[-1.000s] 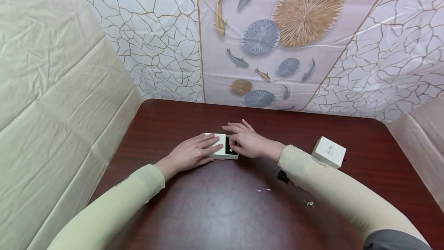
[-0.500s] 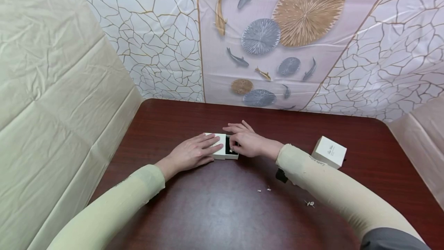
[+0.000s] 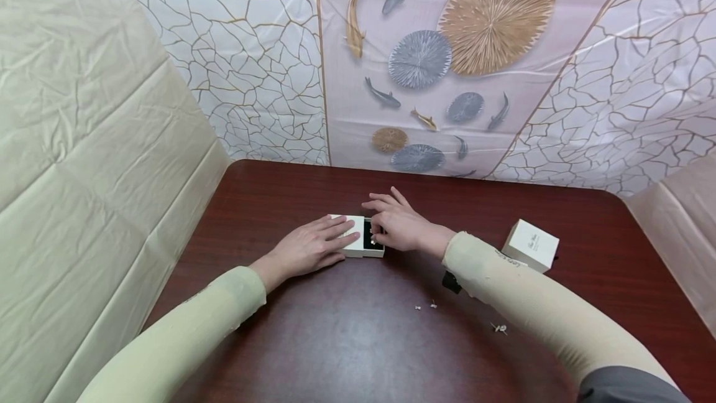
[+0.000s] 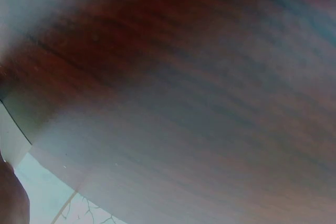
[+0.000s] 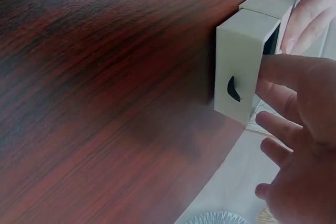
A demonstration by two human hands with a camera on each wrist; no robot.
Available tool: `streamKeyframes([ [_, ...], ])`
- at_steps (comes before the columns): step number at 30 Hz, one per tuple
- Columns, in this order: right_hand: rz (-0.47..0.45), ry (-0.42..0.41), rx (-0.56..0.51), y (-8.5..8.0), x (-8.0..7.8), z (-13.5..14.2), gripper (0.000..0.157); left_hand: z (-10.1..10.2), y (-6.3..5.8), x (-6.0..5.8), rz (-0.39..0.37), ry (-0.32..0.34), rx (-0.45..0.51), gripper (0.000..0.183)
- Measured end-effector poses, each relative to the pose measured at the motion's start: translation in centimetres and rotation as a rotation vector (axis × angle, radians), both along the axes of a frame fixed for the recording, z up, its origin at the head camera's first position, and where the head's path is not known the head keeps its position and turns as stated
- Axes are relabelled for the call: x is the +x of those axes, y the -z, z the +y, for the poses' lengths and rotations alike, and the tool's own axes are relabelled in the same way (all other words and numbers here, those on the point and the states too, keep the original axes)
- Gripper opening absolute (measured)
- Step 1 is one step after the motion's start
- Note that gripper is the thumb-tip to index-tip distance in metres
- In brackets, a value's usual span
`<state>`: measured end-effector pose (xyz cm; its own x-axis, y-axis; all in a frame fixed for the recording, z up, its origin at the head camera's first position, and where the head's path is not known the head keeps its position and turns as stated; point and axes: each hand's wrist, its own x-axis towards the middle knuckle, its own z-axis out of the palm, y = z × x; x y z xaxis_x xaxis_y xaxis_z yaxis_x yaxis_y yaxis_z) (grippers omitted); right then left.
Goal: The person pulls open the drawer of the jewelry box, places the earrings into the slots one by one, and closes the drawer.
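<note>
A white drawer-style box (image 3: 353,247) stands on the table with its tray pulled partly out to the right. My left hand (image 3: 310,244) holds the sleeve, fingers across the top and thumb along the near side. In the right wrist view, the tray's front (image 5: 239,72) shows a black ribbon tab. My right hand (image 3: 403,229) has its index finger and thumb bent into the tray; their tips are hidden in the right wrist view. Tiny pale pieces (image 3: 373,242) show against the black insert by those fingertips; whether they are pinched I cannot tell. The left wrist view is mostly blurred tabletop.
Small shiny pieces, perhaps stud earrings (image 3: 500,328), lie near the right forearm, and two more tiny bits (image 3: 433,305) lie left of them. A second white box (image 3: 531,244) stands at the right. Something black (image 3: 451,282) is partly under the right sleeve.
My right hand has shifted slightly up and to the right, showing more of the black insert. The left hand and the box have stayed put.
</note>
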<state>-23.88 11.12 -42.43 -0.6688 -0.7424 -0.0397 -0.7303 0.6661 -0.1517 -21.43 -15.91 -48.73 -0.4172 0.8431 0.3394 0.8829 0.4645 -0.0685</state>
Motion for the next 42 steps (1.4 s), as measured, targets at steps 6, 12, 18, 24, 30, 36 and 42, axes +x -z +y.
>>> streamKeyframes([
  [6, 0.081, -0.016, -0.022, 0.3, 0.2, 0.0, 0.019, 0.0, 0.1, 0.0, 0.011, -0.002, 0.000, 0.054],
  [12, 0.100, -0.021, -0.035, 0.0, 0.5, 0.1, 0.020, 0.0, 0.2, 0.0, 0.014, 0.004, 0.007, 0.054],
  [18, 0.071, 0.023, -0.082, -0.8, 0.5, 0.8, 0.014, 0.0, 0.2, -0.1, 0.021, 0.006, 0.009, 0.054],
  [24, 0.086, 0.045, -0.099, -1.2, 0.3, 2.4, 0.011, 0.0, 0.2, -0.1, 0.024, 0.006, 0.014, 0.055],
  [30, 0.056, 0.068, -0.095, -0.6, 0.4, 3.7, 0.009, -0.1, 0.1, 0.0, 0.006, 0.007, 0.014, 0.053],
  [36, 0.011, 0.064, -0.128, 0.7, 0.3, 4.0, 0.005, -0.2, 0.1, 0.0, -0.011, 0.011, 0.020, 0.054],
  [42, -0.050, 0.085, -0.194, 1.7, 0.5, 3.9, 0.007, -0.1, 0.0, 0.0, -0.012, 0.008, 0.012, 0.055],
])
